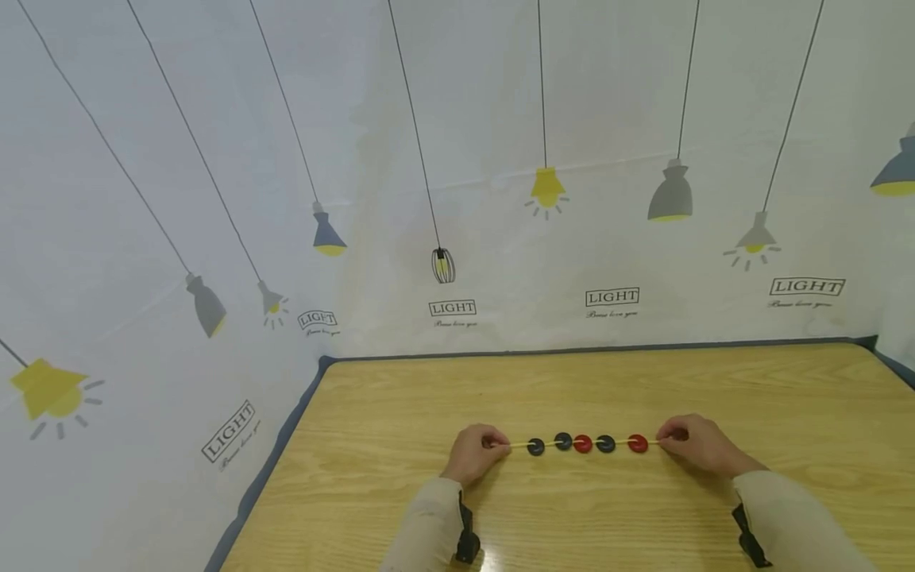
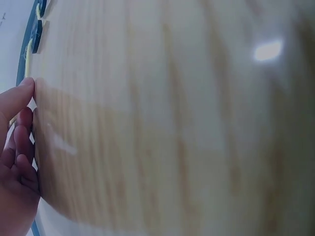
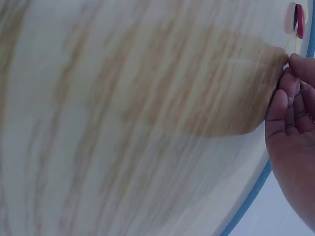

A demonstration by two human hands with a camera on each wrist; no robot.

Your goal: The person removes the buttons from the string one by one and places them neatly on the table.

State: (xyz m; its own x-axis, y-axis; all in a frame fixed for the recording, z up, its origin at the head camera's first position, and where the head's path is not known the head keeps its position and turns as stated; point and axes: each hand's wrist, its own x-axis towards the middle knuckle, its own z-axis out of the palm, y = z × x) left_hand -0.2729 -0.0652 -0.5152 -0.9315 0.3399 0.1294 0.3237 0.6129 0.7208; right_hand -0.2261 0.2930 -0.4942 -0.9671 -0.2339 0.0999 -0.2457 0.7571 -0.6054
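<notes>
A yellow string (image 1: 519, 445) runs sideways low over the table, with several button-like round discs threaded on it. Two of them are red: one red disc (image 1: 638, 447) lies close to the right end and another red disc (image 1: 582, 450) near the middle. The others are dark, such as the leftmost dark disc (image 1: 535, 450). Between thumb and fingertips my left hand (image 1: 475, 454) pinches the string's left end. At the opposite end, my right hand (image 1: 700, 445) pinches the string in the same way. In the left wrist view, two dark discs (image 2: 36, 37) appear nearly edge-on beyond the thumb.
Both hands are over a wood-grain table (image 1: 400, 397) with a dark blue edging (image 1: 272, 453). A white sheet (image 1: 486, 95) printed with hanging lamps rises behind it and along the left side. Black straps (image 1: 467, 534) circle both wrists at the sleeves.
</notes>
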